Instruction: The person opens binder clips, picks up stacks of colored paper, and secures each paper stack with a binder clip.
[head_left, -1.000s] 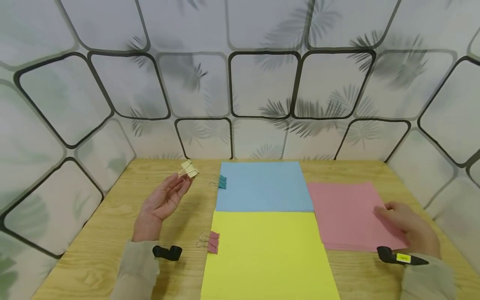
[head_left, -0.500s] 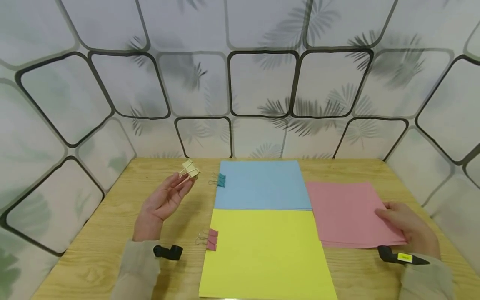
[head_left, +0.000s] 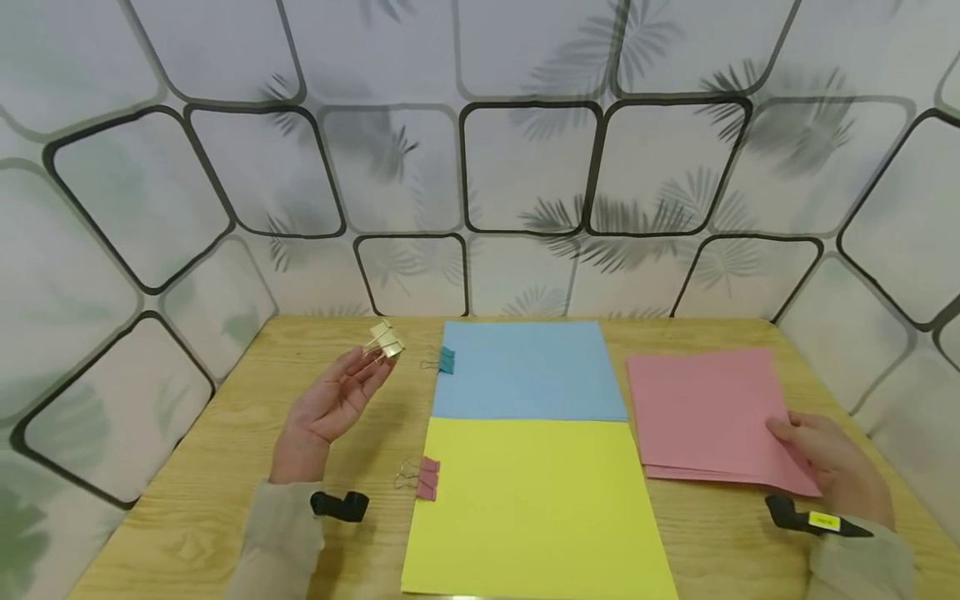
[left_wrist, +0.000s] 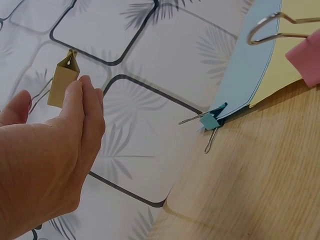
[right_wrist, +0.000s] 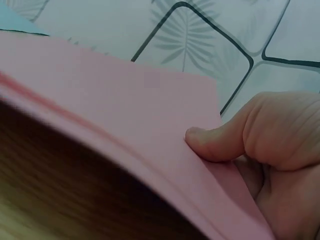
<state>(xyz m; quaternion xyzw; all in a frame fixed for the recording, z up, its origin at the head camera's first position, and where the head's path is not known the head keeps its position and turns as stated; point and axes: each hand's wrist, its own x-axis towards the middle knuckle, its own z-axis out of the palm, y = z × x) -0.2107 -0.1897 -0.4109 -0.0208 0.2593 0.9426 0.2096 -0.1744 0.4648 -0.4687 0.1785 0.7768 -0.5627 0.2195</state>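
Observation:
My left hand (head_left: 330,408) pinches a pale yellow binder clip (head_left: 387,340) by its wire handles, raised over the left part of the table. In the left wrist view the clip (left_wrist: 63,85) stands at my fingertips with its jaws together. My right hand (head_left: 832,458) grips the right edge of a stack of pink paper (head_left: 708,408), thumb on top and fingers hidden underneath. The right wrist view shows the pink sheets (right_wrist: 125,95) lifted off the wood at the near side, their edges slightly fanned.
Blue paper (head_left: 528,371) with a teal binder clip (head_left: 446,360) on its left edge lies mid-table. Nearer, yellow paper (head_left: 536,508) carries a pink binder clip (head_left: 427,478) on its left edge. A patterned curtain (head_left: 525,167) borders the wooden table (head_left: 202,492) at back and sides.
The pink paper has shifted right with my right hand, opening a gap beside the blue and yellow paper. My left hand keeps the pale yellow clip in nearly the same place.

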